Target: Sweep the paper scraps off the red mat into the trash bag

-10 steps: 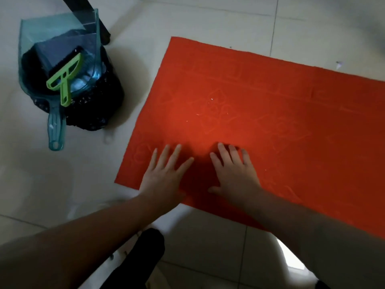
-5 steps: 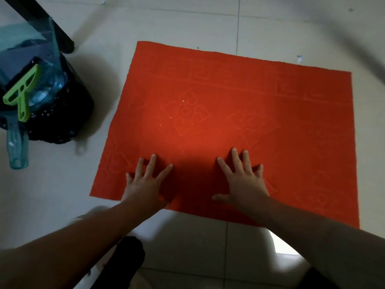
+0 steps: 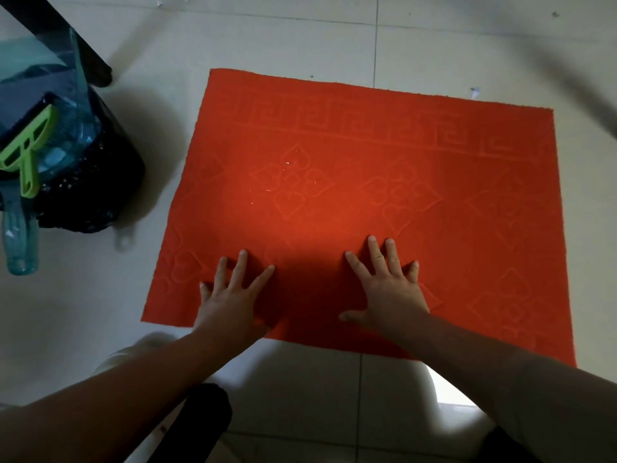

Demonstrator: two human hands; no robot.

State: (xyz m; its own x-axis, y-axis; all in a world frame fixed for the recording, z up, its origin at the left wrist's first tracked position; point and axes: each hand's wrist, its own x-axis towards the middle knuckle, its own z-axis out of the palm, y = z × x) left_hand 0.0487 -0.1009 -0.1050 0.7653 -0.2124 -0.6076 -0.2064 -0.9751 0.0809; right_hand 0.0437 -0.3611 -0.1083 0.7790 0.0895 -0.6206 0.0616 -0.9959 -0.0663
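Observation:
A red embossed mat [image 3: 417,208] lies flat on the tiled floor. Only a few tiny white paper specks [image 3: 287,163] show on its left middle. My left hand [image 3: 230,295] and my right hand [image 3: 387,289] press palm-down on the mat's near edge, fingers spread, holding nothing. At the far left stands a black trash bag [image 3: 90,195]. A translucent teal dustpan [image 3: 20,242] rests across its top, and a green hand brush [image 3: 28,152] lies in the pan.
A dark furniture leg [image 3: 83,51] stands behind the bag. One white scrap [image 3: 474,92] lies on the pale floor tiles beyond the mat's far edge. My dark-clothed knees [image 3: 197,426] are at the bottom of the view.
My view has shifted right, so the whole mat shows and the bag sits at the left edge. Both hands have slid apart along the mat's near edge, still flat.

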